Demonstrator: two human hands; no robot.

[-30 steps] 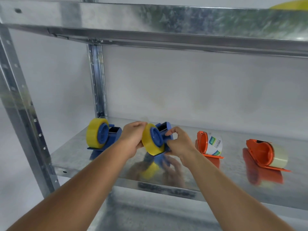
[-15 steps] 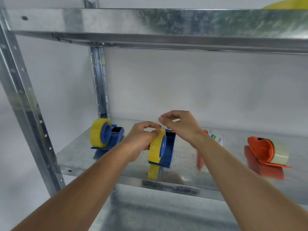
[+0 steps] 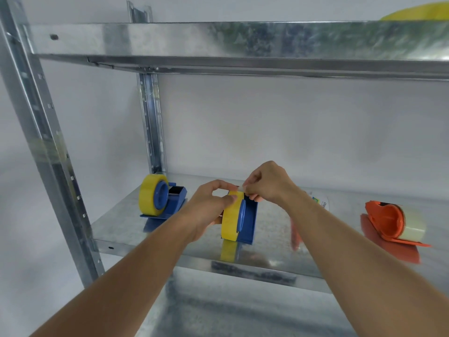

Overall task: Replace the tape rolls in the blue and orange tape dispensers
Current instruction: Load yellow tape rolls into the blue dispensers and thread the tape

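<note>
A blue tape dispenser (image 3: 249, 221) with a yellow tape roll (image 3: 230, 218) stands on the metal shelf (image 3: 136, 227) in front of me. My left hand (image 3: 209, 205) grips the yellow roll, thumb on its top. My right hand (image 3: 268, 182) pinches the loose tape end (image 3: 241, 189) just above the roll. A second blue dispenser (image 3: 170, 203) with a yellow roll (image 3: 148, 194) stands at the left. An orange dispenser (image 3: 386, 221) with a clear roll (image 3: 413, 223) lies at the right. Another orange dispenser (image 3: 295, 231) is mostly hidden behind my right forearm.
An upper metal shelf (image 3: 218, 42) overhangs the work area, with a yellow object (image 3: 418, 13) on its right end. Steel uprights (image 3: 46, 147) stand at the left and back (image 3: 150, 122). A white labelled roll (image 3: 322, 203) peeks out behind my right arm.
The blue dispenser was set down upright on the shelf from my hands. My right hand let go of its body, rose, and now pinches the tape end at the roll's top.
</note>
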